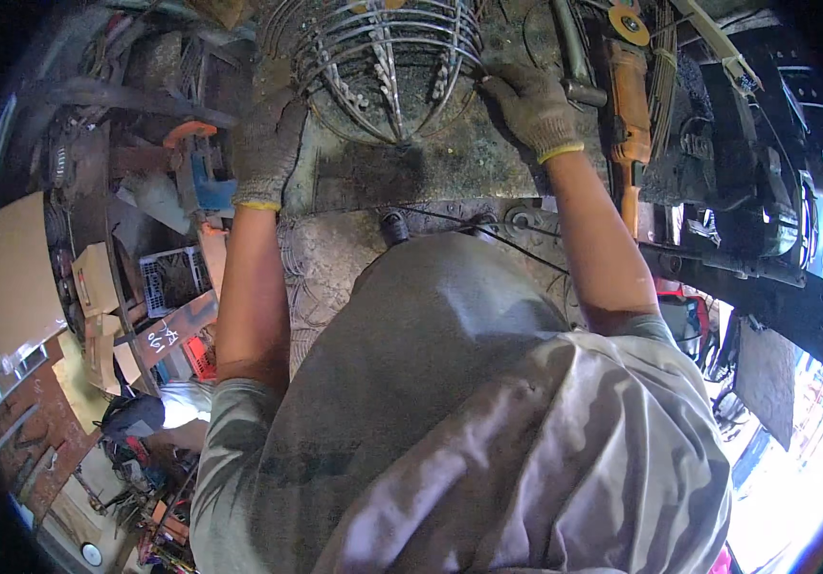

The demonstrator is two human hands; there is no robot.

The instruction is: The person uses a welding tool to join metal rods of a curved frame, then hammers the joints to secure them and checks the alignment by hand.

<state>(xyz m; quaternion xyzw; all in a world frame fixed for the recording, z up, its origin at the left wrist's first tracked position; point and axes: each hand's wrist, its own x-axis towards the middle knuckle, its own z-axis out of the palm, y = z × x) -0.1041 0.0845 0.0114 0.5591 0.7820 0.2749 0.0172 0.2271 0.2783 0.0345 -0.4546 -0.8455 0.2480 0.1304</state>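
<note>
A round metal wire cage point(395, 81) with curved ribs and rings stands on the dark, dirty workbench point(488, 172), partly cut off by the top edge. Several ribs carry rough, lumpy weld-like spots. At the cage's left side is my left hand point(273, 143), in a dirty grey knit glove with a yellow cuff; its fingers are dark and bent at the rim. My right hand point(534, 110), gloved the same way, has its thumb against the right rim. Both hands appear closed on the cage, though the fingertips are partly hidden.
An orange angle grinder point(631, 100) lies right of my right hand, beside a hammer point(576, 57) and thin rods point(663, 86). Cluttered shelves on the left hold cardboard boxes point(98, 277) and a crate point(170, 277). A dark cable point(488, 230) runs below the bench edge.
</note>
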